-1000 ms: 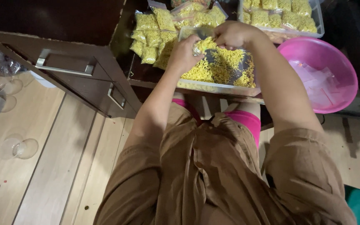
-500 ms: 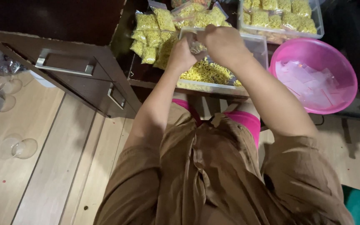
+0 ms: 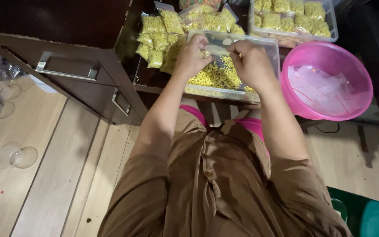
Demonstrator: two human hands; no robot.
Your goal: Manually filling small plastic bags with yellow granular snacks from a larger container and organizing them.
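You pinched a small clear bag (image 3: 218,49) between your left hand (image 3: 192,56) and right hand (image 3: 252,63), fingers closed on its ends, above the clear tub (image 3: 259,44) of yellow snack (image 3: 213,77).

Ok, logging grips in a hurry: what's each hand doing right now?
Left hand: closed, pinching one end of a small clear bag.
Right hand: closed, pinching the bag's other end.
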